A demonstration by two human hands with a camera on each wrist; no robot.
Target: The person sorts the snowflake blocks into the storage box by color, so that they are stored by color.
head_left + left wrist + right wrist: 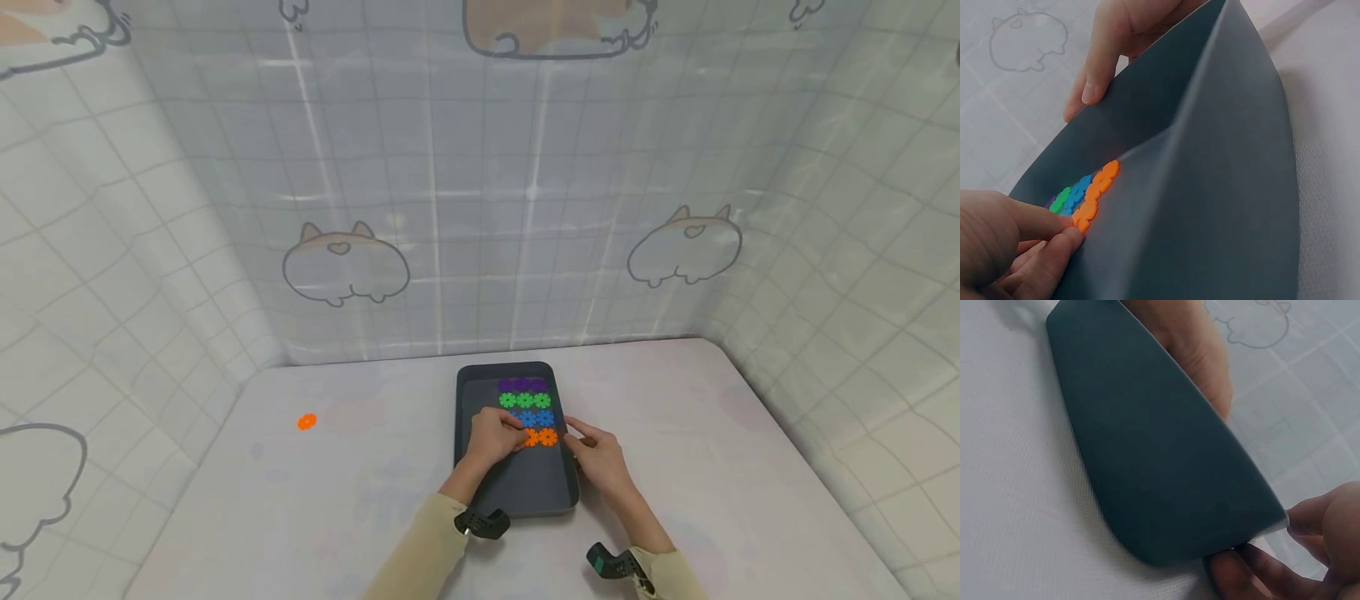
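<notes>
A dark grey rectangular tray (528,487) rests on the table, holding rows of flat notched plastic discs. From far to near the rows are purple (522,384), green (525,401), blue (546,418) and orange (548,437). My left hand (493,435) reaches inside the tray, and its thumb and fingertips pinch an orange disc (1083,224) at the left end of the orange row. The fingers partly hide that disc. At the tray's right side, my right hand (602,460) grips the rim, thumb over the edge and fingers along the outer wall.
One loose orange disc (307,422) lies on the white table (360,483), left of the tray. A curtain with a grid and cartoon animals (480,208) hangs behind the table and along both sides. Dark wrist cameras are strapped over both sleeves.
</notes>
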